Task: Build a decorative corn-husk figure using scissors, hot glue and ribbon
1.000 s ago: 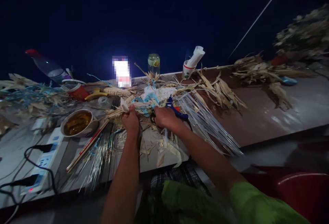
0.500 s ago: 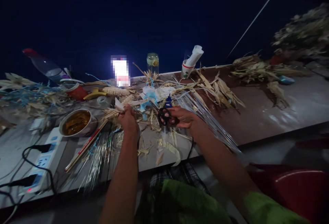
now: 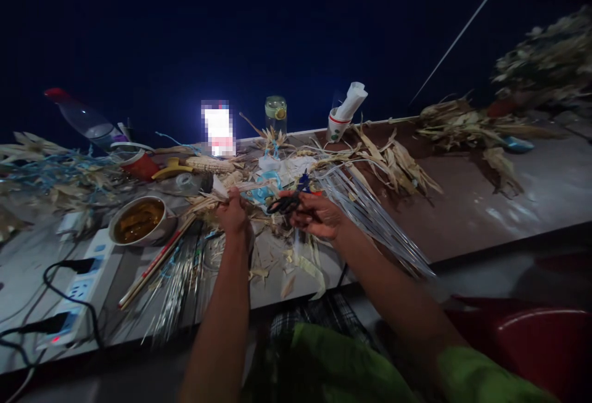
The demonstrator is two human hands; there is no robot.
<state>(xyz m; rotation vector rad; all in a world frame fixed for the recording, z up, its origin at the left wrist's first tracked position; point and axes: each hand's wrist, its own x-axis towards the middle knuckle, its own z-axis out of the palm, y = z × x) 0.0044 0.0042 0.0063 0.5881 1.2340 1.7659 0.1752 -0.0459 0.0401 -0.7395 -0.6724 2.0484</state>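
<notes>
My left hand is closed on a strip of dried corn husk, whose pale end points right. Black-handled scissors are in my right hand, its fingers around the handles; the blades are hard to make out. Between and behind the hands lie a light-blue wrapper, crumpled white paper and a dark-blue item. A corn cob rests beyond my left hand. Husk scraps litter the table below.
On the left stand a bowl of brown liquid and a power strip with cables. Thin metal wires lie near the front edge, clear rods to the right. A lit phone, jar and paper cup stand behind.
My right hand has moved slightly left with the scissors, which have turned from pointing up and away to lying flatter. My left hand stays nearly in place, holding the husk.
</notes>
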